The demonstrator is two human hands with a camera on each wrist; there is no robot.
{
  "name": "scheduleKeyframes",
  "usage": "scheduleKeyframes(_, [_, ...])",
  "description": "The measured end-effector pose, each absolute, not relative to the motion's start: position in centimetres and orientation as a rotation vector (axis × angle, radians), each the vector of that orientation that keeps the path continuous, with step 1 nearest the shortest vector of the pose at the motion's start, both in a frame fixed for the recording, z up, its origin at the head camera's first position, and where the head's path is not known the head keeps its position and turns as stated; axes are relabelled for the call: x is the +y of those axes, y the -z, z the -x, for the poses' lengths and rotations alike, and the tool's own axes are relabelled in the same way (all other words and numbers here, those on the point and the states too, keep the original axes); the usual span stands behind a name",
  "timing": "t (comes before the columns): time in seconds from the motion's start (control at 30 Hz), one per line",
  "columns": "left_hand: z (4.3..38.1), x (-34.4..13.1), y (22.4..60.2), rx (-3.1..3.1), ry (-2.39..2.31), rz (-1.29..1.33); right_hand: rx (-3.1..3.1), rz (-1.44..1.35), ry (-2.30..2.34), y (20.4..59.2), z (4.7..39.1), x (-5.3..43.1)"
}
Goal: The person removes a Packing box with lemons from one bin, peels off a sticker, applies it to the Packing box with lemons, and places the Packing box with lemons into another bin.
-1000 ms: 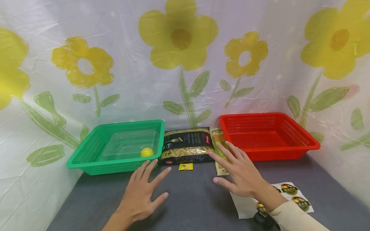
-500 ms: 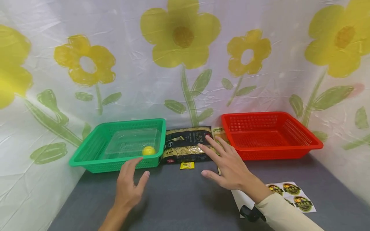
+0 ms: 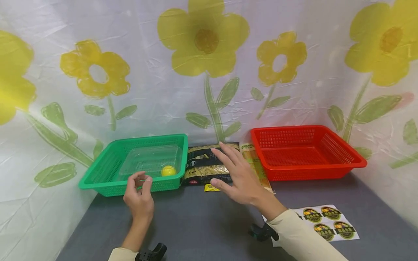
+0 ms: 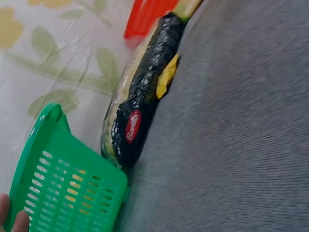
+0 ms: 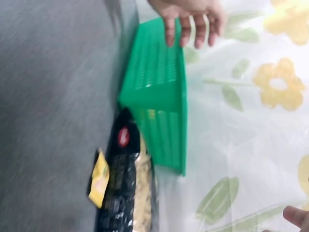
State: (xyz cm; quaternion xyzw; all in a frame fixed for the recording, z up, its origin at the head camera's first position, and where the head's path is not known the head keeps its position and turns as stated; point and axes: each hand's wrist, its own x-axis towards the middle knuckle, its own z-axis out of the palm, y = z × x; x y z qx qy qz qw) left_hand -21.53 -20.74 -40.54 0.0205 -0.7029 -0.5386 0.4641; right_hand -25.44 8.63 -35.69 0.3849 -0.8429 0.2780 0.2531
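Note:
My left hand [image 3: 139, 201] is at the near side of the green basket [image 3: 111, 190], fingers bent near its rim. In the left wrist view its fingertips [image 4: 20, 223] show beside the basket wall; I cannot tell whether they touch it. Inside the basket lie a clear plastic container [image 3: 140, 157] and a small round yellow thing [image 3: 168, 170]. My right hand [image 3: 241, 181], fingers spread and holding nothing, hovers in front of a black bag of pasta [image 3: 197, 165]. A small yellow sachet [image 3: 210, 187] lies before the bag, partly hidden by that hand in the head view.
To the right stands a red basket [image 3: 313, 174], with a long, flat yellow-green packet [image 3: 258, 168] beside it. A sheet of round stickers [image 3: 339, 219] lies on the grey table [image 3: 196, 224] under the right forearm. A flowered curtain [image 3: 147, 101] hangs behind.
My left hand has moved left to the green basket's near side, and its spread fingers have bent. The right hand has shifted left across the pasta bag, uncovering more of the long packet.

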Motion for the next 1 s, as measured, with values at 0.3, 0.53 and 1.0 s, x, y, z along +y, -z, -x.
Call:
scheduleKeyframes(0.3, [23.2,-21.5,41.1,-1.452,1.371,-0.295,-2.277,-1.062,-0.932,35.3,26.0,6.5])
scheduleKeyframes(0.53, [25.8,-24.3,42.8,-1.026,1.681,-0.502,-2.201,-1.113,-1.172,34.9,26.7,4.4])
scheduleKeyframes(1.0, [26.3,-25.1,42.2,-0.793,2.072,-0.641,-2.3,-1.172,-1.185,35.0,28.2,1.8])
